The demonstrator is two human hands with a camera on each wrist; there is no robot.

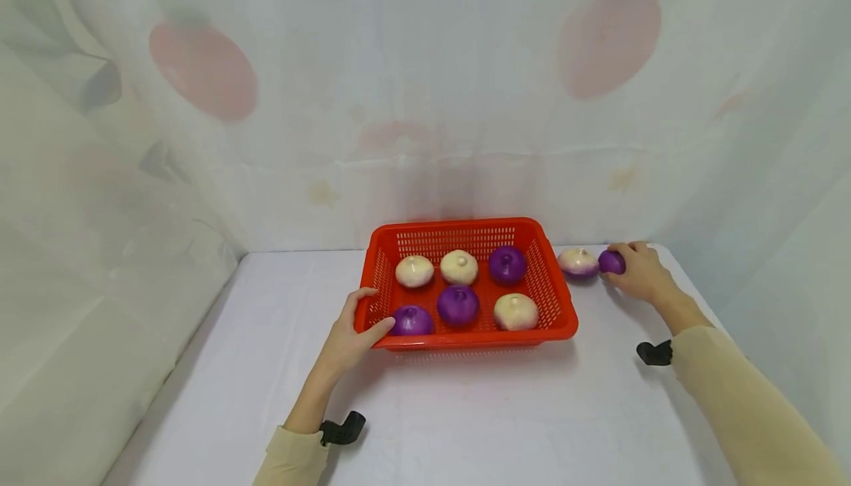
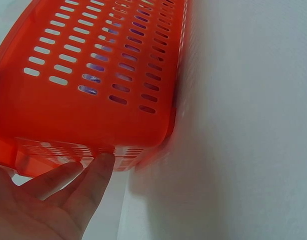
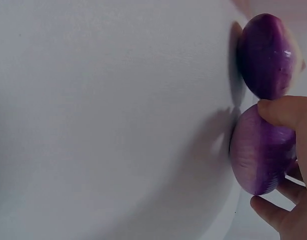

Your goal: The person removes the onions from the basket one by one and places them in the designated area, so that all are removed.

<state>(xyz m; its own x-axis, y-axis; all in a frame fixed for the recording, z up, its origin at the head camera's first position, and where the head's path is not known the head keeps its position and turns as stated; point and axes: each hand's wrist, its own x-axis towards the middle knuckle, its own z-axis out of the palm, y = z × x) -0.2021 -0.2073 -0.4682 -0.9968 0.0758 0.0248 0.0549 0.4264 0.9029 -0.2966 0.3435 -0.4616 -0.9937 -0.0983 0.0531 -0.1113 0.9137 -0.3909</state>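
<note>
A red plastic basket (image 1: 465,340) holds several onions, some purple (image 1: 457,305) and some cream-white (image 1: 459,267). At its front left corner my left hand (image 1: 351,334) grips the basket, thumb over the rim by a purple onion (image 1: 412,321). In the left wrist view the fingers (image 2: 88,187) lie against the outside of the wall. Off to the right of the basket, my right hand (image 1: 640,272) holds a purple onion (image 3: 261,150) between thumb and fingers, low over the table. Right beside it sits a cream-topped onion with a purple underside (image 3: 267,57).
A white-covered table (image 1: 479,412) lies beneath everything. Pale printed curtain (image 1: 425,87) hangs just behind the table's back edge, and more sheeting (image 1: 100,264) closes in the left side. Black wrist cameras (image 1: 342,428) stick out from both forearms.
</note>
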